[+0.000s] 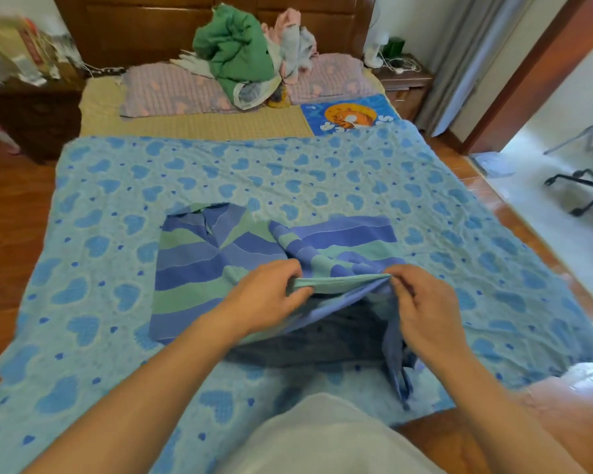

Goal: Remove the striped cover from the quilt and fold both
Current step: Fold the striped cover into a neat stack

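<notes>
At the far left, beside the head of the bed (93, 107), stands a dark wooden cabinet (31, 121) with papers piled on top. The heart-patterned quilt (117, 186) lies spread flat over the bed's lower part, reaching its left and right edges and hanging over the foot edge toward you. On the quilt, near the foot edge and about midway across, lies the striped cover (199, 268), partly folded into a rough rectangle, its left portion flat and its right portion rumpled. Your left hand (264, 302) pinches the cover's near hem, thumb and fingers closed tight on the green strip of cloth. Your right hand (421, 309) pinches the same hem just to the right, its grip likewise narrow and closed on the fabric, so the hem stretches taut between both hands and is lifted off the quilt. Below it the cover gapes open, showing a dark inside, and a loose fold hangs down under your right wrist. At the head edge lie two pink pillows (172, 90), with a heap of green and pale clothes (237, 53) on them near the middle, and a blue cartoon-print cloth (350, 114) toward the right corner. Beyond the right edge sits a nightstand (404, 83), then a curtain (459, 63) and an open doorway (562, 114).
</notes>
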